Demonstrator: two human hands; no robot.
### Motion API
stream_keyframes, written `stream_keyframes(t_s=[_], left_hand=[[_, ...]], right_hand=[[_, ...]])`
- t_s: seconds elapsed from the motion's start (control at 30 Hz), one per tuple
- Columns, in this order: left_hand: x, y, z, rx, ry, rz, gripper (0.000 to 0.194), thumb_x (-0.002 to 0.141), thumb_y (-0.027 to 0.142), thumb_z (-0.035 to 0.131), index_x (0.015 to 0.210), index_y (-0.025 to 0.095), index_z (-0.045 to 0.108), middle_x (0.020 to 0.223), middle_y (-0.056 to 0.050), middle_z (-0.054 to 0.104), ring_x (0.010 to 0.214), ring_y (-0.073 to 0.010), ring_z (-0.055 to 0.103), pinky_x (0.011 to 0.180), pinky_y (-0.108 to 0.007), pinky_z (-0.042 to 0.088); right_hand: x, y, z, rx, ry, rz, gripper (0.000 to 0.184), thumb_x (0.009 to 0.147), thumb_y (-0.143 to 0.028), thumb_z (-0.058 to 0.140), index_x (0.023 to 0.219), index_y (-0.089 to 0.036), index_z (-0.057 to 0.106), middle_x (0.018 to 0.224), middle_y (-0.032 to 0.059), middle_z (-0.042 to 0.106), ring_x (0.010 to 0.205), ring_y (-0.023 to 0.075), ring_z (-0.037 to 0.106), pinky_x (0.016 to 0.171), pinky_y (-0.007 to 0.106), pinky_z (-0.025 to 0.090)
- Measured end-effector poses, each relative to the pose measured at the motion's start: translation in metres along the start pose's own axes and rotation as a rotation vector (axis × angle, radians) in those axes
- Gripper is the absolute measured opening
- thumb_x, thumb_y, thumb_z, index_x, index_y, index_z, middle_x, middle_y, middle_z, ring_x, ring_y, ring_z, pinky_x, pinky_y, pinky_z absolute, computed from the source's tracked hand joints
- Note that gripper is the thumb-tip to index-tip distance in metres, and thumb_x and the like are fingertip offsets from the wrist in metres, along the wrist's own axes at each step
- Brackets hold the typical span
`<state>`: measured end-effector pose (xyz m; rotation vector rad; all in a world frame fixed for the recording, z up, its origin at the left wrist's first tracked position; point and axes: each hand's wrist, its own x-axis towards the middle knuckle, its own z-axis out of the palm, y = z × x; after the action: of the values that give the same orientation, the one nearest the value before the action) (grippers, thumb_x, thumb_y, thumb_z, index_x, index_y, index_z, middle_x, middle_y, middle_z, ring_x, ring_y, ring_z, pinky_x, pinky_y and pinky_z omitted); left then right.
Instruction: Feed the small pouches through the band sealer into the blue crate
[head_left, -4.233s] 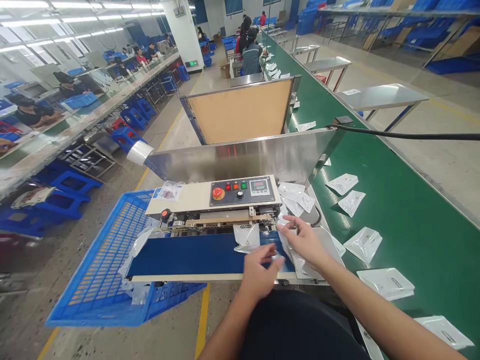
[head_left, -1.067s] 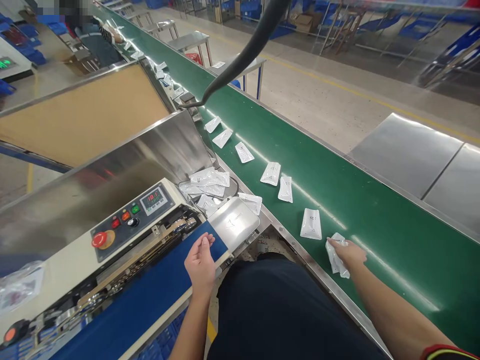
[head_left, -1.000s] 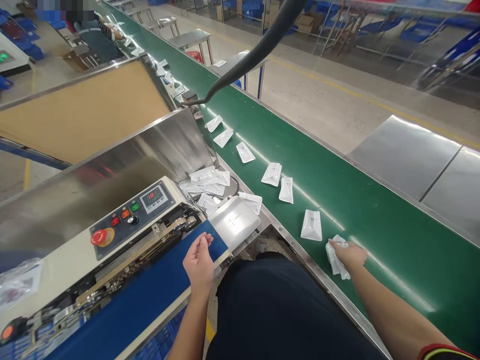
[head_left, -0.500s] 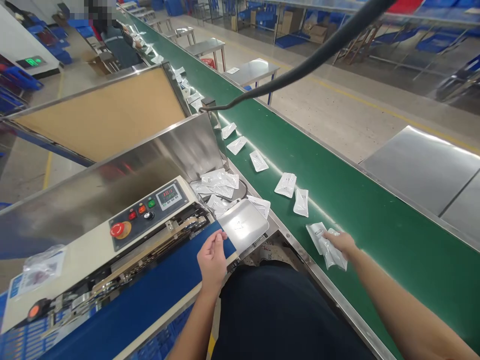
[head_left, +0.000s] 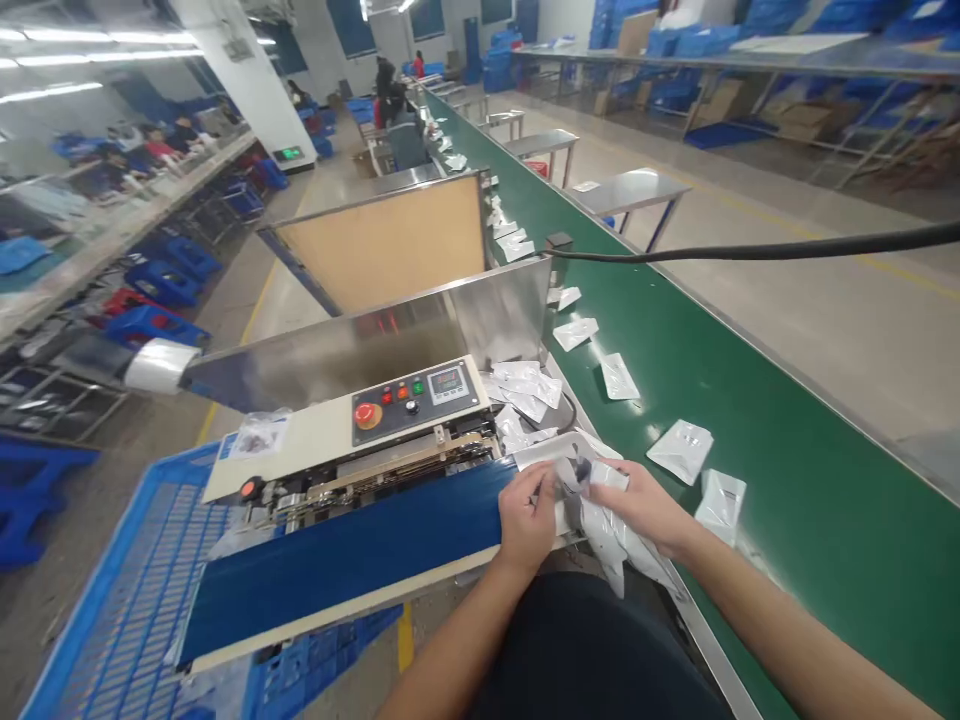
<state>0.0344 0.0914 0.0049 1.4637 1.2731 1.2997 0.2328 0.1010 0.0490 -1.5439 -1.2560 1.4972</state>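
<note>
My right hand point(head_left: 643, 503) grips a small bunch of white pouches point(head_left: 602, 532) that hang down over the corner between the sealing machine and the conveyor. One pouch's upper edge is pinched between the fingers of my left hand point(head_left: 527, 515), and a dark gap shows at its top. Both hands are close together in front of my body. Behind them lies a loose heap of white pouches point(head_left: 529, 385) at the infeed end of the band sealer point(head_left: 409, 400). The sealer's blue belt point(head_left: 352, 555) runs off to the left of my left hand.
Several single pouches point(head_left: 681, 450) lie along the green conveyor point(head_left: 810, 520) to my right. A black cable point(head_left: 750, 250) stretches across it. A steel guard point(head_left: 382, 340) stands behind the sealer, and a blue crate point(head_left: 127, 590) sits at its far left end. A person point(head_left: 401, 130) sits further up the line.
My right hand has come left from the conveyor with the pouches to meet my left hand, which now pinches one pouch's edge. The view has swung left and up.
</note>
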Motion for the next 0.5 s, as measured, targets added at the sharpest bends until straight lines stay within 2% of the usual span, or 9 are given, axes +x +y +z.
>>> stream_keyframes(t_s=[0.07,0.13,0.23,0.3,0.4,0.47,0.5], left_hand=[[-0.003,-0.007,-0.014,0.040,0.097,-0.055,0.040,0.110,0.043,0.056,0.098,0.019,0.085,0.096,-0.009,0.083,0.089,-0.0233,0.076,0.085,-0.032,0.058],[-0.008,-0.014,-0.026,0.059,0.133,-0.106,0.043,0.110,0.045,0.055,0.092,0.018,0.084,0.085,-0.007,0.079,0.078,-0.0205,0.071,0.075,-0.029,0.054],[-0.013,-0.023,-0.034,0.037,0.116,-0.127,0.043,0.107,0.045,0.058,0.085,0.018,0.082,0.081,-0.006,0.076,0.076,-0.0198,0.066,0.074,-0.028,0.051],[-0.012,-0.029,-0.033,-0.008,0.143,-0.197,0.044,0.103,0.046,0.063,0.072,0.018,0.078,0.073,-0.005,0.070,0.071,-0.0188,0.061,0.071,-0.028,0.048],[-0.004,-0.039,-0.028,-0.105,0.256,-0.457,0.052,0.093,0.047,0.069,0.051,0.020,0.058,0.053,0.002,0.047,0.056,-0.0132,0.042,0.056,-0.026,0.034],[0.003,-0.046,-0.027,-0.181,0.331,-0.616,0.054,0.086,0.046,0.073,0.046,0.021,0.047,0.048,0.006,0.033,0.052,-0.0106,0.030,0.051,-0.025,0.025],[0.006,-0.049,-0.028,-0.225,0.365,-0.669,0.054,0.083,0.044,0.076,0.045,0.022,0.044,0.048,0.007,0.031,0.051,-0.0100,0.028,0.051,-0.025,0.022]], right_hand=[[0.008,-0.007,0.008,-0.122,-0.038,-0.025,0.060,0.080,-0.057,0.086,0.126,-0.019,0.082,0.123,0.0121,0.081,0.118,0.0356,0.072,0.101,0.041,0.057],[0.016,-0.012,0.011,-0.217,-0.074,-0.062,0.059,0.080,-0.062,0.085,0.123,-0.022,0.083,0.127,0.0108,0.080,0.123,0.0365,0.070,0.105,0.042,0.055],[0.030,-0.017,0.018,-0.263,-0.191,-0.124,0.046,0.084,-0.067,0.080,0.092,-0.021,0.082,0.102,0.0072,0.081,0.103,0.0310,0.073,0.094,0.037,0.057],[0.043,-0.017,0.021,-0.239,-0.241,-0.105,0.046,0.083,-0.066,0.081,0.079,-0.021,0.076,0.086,0.0043,0.078,0.087,0.0259,0.071,0.084,0.034,0.058],[0.065,-0.014,0.024,-0.153,-0.214,0.135,0.044,0.070,-0.060,0.092,0.078,-0.019,0.077,0.080,0.0052,0.078,0.077,0.0242,0.071,0.071,0.032,0.057],[0.082,-0.012,0.026,-0.084,-0.184,0.308,0.044,0.061,-0.052,0.099,0.080,-0.018,0.078,0.080,0.0078,0.079,0.075,0.0258,0.072,0.067,0.033,0.058],[0.090,-0.011,0.028,-0.057,-0.173,0.358,0.043,0.057,-0.048,0.101,0.079,-0.019,0.078,0.079,0.0084,0.079,0.075,0.0266,0.073,0.066,0.033,0.059]])
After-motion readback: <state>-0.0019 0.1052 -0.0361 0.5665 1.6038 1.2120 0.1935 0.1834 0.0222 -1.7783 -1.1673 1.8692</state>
